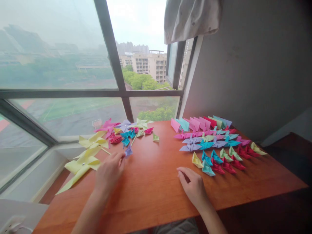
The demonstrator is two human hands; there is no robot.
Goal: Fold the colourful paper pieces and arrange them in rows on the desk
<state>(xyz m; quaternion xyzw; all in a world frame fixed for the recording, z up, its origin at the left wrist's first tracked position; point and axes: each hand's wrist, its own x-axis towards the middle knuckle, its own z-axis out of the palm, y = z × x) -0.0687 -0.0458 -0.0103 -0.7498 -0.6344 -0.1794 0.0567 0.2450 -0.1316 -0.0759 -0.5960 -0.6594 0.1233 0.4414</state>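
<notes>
My left hand reaches over the left part of the table, its fingers closed in a pinch at a small purple folded-paper piece. The fingertips meet the near left side of this piece. Just beyond it lie a blue folded-paper piece, a red paper boat and a light green piece. My right hand rests on the table top with curled fingers and nothing visible in them. Nearest to it are a yellow paper boat and a light blue paper boat.
Yellow paper pinwheels lie along the left edge, with a pink pinwheel behind. On the right of the wooden table stand rows of paper boats, paper cranes and paper planes. Windows border the far side.
</notes>
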